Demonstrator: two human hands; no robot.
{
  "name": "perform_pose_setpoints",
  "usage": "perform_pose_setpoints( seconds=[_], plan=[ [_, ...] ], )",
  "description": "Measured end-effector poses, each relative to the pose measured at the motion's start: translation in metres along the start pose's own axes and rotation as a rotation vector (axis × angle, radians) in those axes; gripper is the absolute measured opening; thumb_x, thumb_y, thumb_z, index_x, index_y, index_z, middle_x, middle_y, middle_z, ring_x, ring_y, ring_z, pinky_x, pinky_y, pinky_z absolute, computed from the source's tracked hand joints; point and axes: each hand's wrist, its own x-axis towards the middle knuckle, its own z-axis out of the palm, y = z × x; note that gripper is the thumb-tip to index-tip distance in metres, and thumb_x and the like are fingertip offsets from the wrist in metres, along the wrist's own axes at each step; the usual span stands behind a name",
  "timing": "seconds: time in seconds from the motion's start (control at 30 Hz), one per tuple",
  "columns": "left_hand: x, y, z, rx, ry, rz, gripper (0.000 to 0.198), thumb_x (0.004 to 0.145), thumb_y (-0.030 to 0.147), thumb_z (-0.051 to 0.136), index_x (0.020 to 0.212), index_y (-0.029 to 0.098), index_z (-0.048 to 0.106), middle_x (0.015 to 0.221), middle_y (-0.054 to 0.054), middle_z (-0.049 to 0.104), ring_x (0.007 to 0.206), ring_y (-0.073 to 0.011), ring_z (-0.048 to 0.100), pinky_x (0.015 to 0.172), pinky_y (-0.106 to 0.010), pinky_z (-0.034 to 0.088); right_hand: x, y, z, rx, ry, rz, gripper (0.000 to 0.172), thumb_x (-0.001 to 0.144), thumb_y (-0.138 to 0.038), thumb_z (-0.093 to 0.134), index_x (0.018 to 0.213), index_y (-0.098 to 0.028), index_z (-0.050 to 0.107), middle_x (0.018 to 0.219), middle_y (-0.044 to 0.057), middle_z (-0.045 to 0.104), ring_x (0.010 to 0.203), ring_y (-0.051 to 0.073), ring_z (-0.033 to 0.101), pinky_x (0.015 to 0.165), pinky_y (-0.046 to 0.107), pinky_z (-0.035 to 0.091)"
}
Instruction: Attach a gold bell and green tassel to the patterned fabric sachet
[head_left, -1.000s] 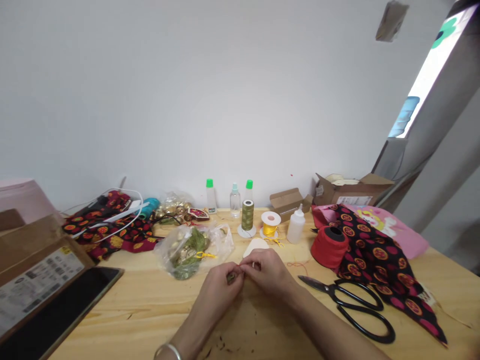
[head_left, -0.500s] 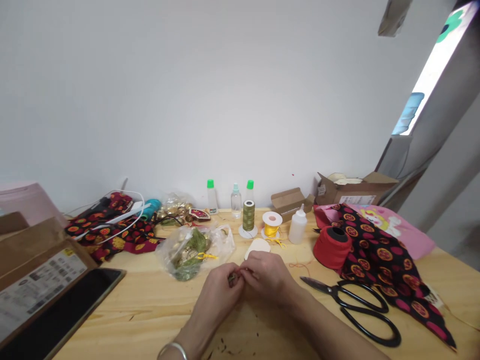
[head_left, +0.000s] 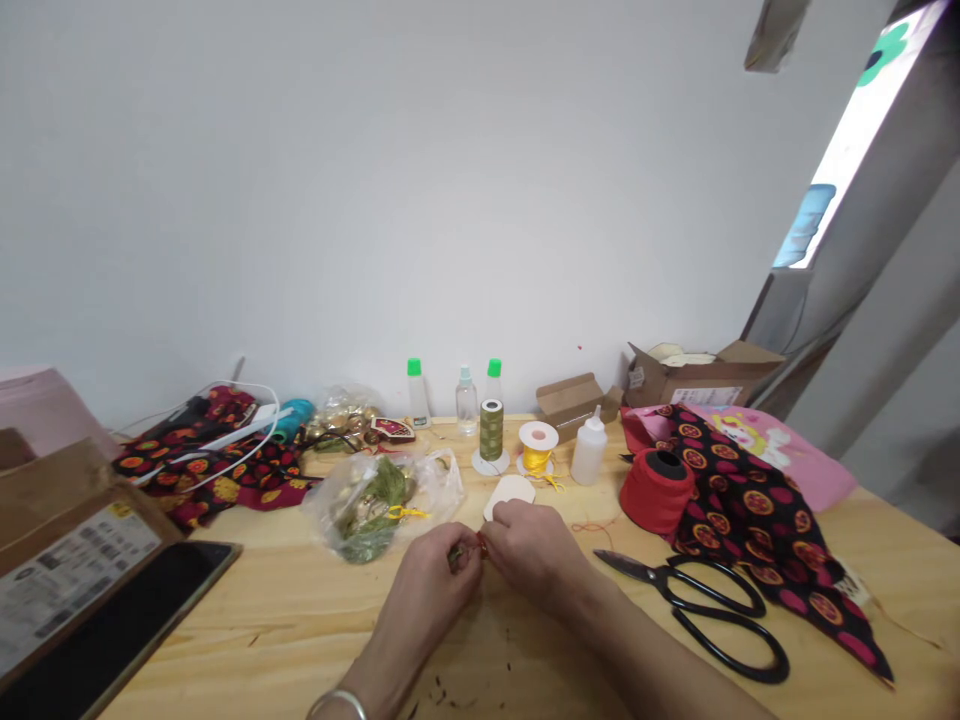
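Close together over the middle of the table, my left hand (head_left: 433,570) and my right hand (head_left: 538,548) meet at the fingertips. Both are closed in a pinch. Between them shows a bit of red thread (head_left: 481,543). A small greenish piece sits partly inside my left fingers, mostly hidden, so its kind is unclear. Just behind my right hand lies a white oval piece (head_left: 511,492). A clear plastic bag (head_left: 375,505) with green tassel-like thread and gold pieces is beyond my left hand. Black-handled scissors (head_left: 701,605) lie open to the right.
Behind stand a green thread spool (head_left: 491,432), a yellow thread spool (head_left: 537,455), a white squeeze bottle (head_left: 589,452) and green-capped bottles. A red thread cone (head_left: 657,495) rests by patterned dark fabric (head_left: 750,510). At left are a cardboard box (head_left: 67,540) and a black tablet-like slab (head_left: 142,620).
The view has shifted slightly, so things sit a little further left. My fingertips have moved slightly apart, and more red thread shows between them.
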Motion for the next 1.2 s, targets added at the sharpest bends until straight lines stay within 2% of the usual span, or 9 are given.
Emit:
perform_pose_setpoints(
  seconds=[0.13,0.37,0.53,0.87,1.2],
  plan=[
    [0.0012,-0.002,0.0012,-0.016,-0.001,-0.015,0.019,0.068,0.02,0.043,0.063,0.018,0.061,0.06,-0.001,0.062,0.058,-0.0158,0.053,0.055,-0.023,0.037,-0.0001,0.0003,0.0,-0.011,0.0,-0.006,0.013,0.08,-0.021,0.051,0.073,-0.017,0.061,0.069,0.003,0.059,0.062,0.013,0.05,0.045,0.027,0.016],
    [0.0007,-0.0034,0.0008,-0.028,-0.001,-0.004,0.019,0.067,0.018,0.043,0.066,0.018,0.062,0.064,-0.001,0.064,0.061,-0.0161,0.055,0.057,-0.023,0.037,-0.0014,-0.001,-0.0034,-0.026,-0.023,-0.043,0.016,0.081,-0.019,0.047,0.074,-0.017,0.061,0.068,0.004,0.058,0.06,0.012,0.046,0.046,0.026,0.017],
    [0.0008,-0.0039,0.0002,-0.028,-0.018,-0.029,0.019,0.066,0.017,0.044,0.067,0.018,0.062,0.063,-0.001,0.063,0.061,-0.0163,0.055,0.057,-0.023,0.037,-0.0009,0.0014,0.0022,0.02,-0.017,-0.05,0.019,0.081,-0.022,0.047,0.069,-0.018,0.061,0.066,0.002,0.059,0.057,0.011,0.046,0.046,0.025,0.016],
    [0.0017,-0.0039,0.0017,-0.028,-0.055,-0.065,0.015,0.066,0.019,0.044,0.065,0.018,0.059,0.059,0.001,0.06,0.057,-0.0148,0.052,0.053,-0.023,0.034,-0.0015,0.0072,-0.0006,0.088,0.051,0.004,0.018,0.08,-0.023,0.048,0.068,-0.021,0.061,0.07,-0.001,0.058,0.064,0.009,0.05,0.047,0.024,0.018],
    [0.0009,-0.005,0.0015,0.004,-0.078,-0.058,0.016,0.067,0.02,0.044,0.064,0.018,0.059,0.055,0.002,0.056,0.054,-0.0141,0.049,0.05,-0.022,0.031,-0.0013,0.0089,-0.002,0.048,-0.014,-0.036,0.016,0.079,-0.026,0.051,0.07,-0.023,0.064,0.069,-0.001,0.059,0.061,0.01,0.048,0.045,0.025,0.016]
  ],
)
